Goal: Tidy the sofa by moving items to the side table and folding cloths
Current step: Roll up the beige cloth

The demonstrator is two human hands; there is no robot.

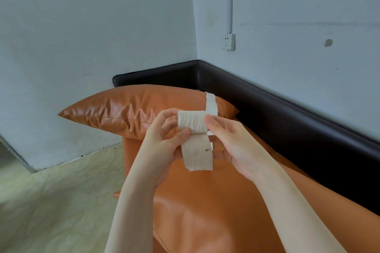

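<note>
A small roll of off-white paper or cloth strip (192, 122) is held in the air over the orange sofa seat (205, 201). My left hand (162, 144) grips the roll's left end, thumb pressed on its front. My right hand (228, 144) holds the right end with curled fingers. One loose tail (198, 155) hangs down from the roll, with a small brown mark on it. Another strip (211, 103) rises behind the roll, over the cushion.
An orange leather cushion (127, 111) lies at the sofa's left end. The black sofa back (287, 113) runs along the wall into the corner. A wall socket (229, 41) sits above it. Pale tiled floor (57, 191) lies to the left.
</note>
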